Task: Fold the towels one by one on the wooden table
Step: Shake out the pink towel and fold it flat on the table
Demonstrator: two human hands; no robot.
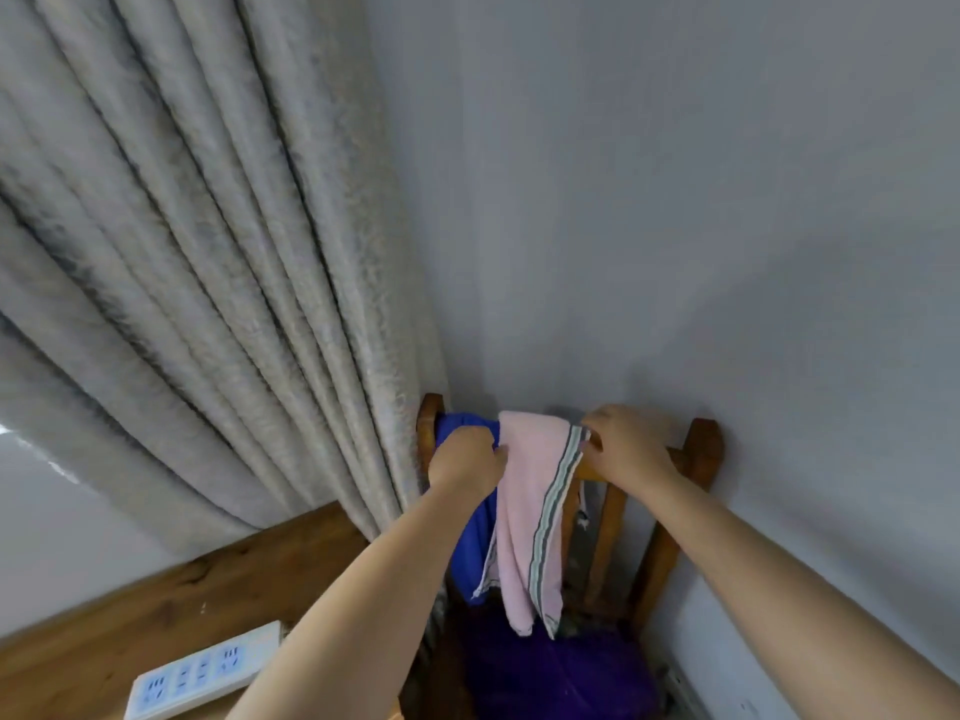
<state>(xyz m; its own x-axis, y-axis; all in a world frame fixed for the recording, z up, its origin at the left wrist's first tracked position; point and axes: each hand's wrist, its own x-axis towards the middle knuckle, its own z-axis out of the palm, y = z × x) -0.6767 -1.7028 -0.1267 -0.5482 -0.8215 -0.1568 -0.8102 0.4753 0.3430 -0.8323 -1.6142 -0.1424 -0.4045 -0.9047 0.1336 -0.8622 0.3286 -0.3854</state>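
The fingers of the left hand (pixel 467 457) are closed on the left edge of the pink towel (pixel 532 506), and those of the right hand (pixel 621 444) are pinched on its striped border. The towel is draped over the top rail of the chair (pixel 701 449), beside a blue towel (pixel 470 532), with the wooden table (pixel 156 605) left of the chair. It is judged light, soft and limp, so the two upper corners are best gripped.
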